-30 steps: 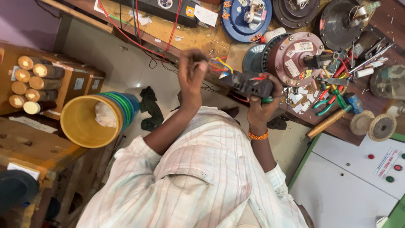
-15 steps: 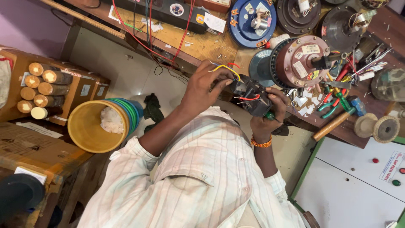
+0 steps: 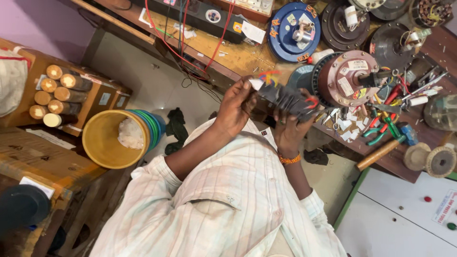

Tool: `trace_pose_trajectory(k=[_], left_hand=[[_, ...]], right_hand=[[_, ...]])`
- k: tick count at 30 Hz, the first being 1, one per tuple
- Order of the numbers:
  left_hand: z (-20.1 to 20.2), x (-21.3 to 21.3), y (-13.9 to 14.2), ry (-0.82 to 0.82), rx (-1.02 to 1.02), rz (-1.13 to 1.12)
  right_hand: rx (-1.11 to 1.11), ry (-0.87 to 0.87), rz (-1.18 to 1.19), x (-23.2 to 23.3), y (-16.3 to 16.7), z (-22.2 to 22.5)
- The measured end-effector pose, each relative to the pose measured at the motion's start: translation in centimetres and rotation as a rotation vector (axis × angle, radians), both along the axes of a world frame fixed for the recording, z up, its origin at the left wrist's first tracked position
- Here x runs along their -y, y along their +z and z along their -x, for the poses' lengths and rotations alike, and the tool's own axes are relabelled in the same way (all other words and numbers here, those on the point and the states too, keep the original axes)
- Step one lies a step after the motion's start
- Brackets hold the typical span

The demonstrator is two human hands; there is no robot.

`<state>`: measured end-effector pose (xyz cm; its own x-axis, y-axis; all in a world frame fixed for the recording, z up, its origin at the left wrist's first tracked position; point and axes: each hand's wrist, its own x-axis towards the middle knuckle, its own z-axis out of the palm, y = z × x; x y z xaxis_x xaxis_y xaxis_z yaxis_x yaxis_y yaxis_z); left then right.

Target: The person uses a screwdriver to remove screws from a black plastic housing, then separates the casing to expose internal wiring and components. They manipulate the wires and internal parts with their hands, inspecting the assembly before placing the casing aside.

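We hold a small dark component (image 3: 284, 99) with coloured wires between both hands, raised over the near edge of the tabletop (image 3: 247, 57). Our left hand (image 3: 236, 108) is wrapped around its left end, fingers curled and clamped on it, with a white tag showing at the fingertips. Our right hand (image 3: 291, 127), with an orange bracelet (image 3: 290, 159) at the wrist, grips it from below and from the right, fingers closed around its body. Red, yellow and blue wires sprout from the top of the component, and a red loop shows at its right end.

At about 2 o'clock from the component a maroon motor housing (image 3: 346, 79) lies on the tabletop, just beside our right hand. At 12 o'clock a blue round motor cover (image 3: 291, 29) sits further back. At 3 o'clock, well apart, lie green-handled pliers (image 3: 381, 133) and a wooden-handled hammer (image 3: 383, 151) — its handle slants toward the tabletop's edge.

Red cables (image 3: 209, 52) hang from a black box (image 3: 204, 16) at 10 o'clock. At 9 o'clock, on the floor, stands a yellow bucket (image 3: 107, 147) with white stuff inside, and past it a wooden box (image 3: 95, 97) holding rolled cylinders — their nature we cannot tell.
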<state>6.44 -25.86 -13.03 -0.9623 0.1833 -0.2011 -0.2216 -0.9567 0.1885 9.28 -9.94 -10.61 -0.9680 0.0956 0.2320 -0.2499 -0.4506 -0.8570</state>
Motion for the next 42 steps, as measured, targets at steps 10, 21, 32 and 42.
trace_pose_trajectory(k=[10,21,32,42], left_hand=[[0.1,0.3,3.2,0.007,-0.275,0.425],[2.9,1.7,-2.1,0.003,0.064,0.424],[2.7,1.7,-0.9,-0.24,-0.738,1.213],[3.7,3.9,-2.9,-0.376,-0.612,0.718]], right_hand=[[0.37,0.31,0.668,-0.1,-0.4,2.0],[0.542,0.275,0.733,1.7,-0.1,3.3],[0.686,0.302,0.588,0.8,-2.5,2.6],[0.826,0.224,0.063,1.5,-0.1,2.6]])
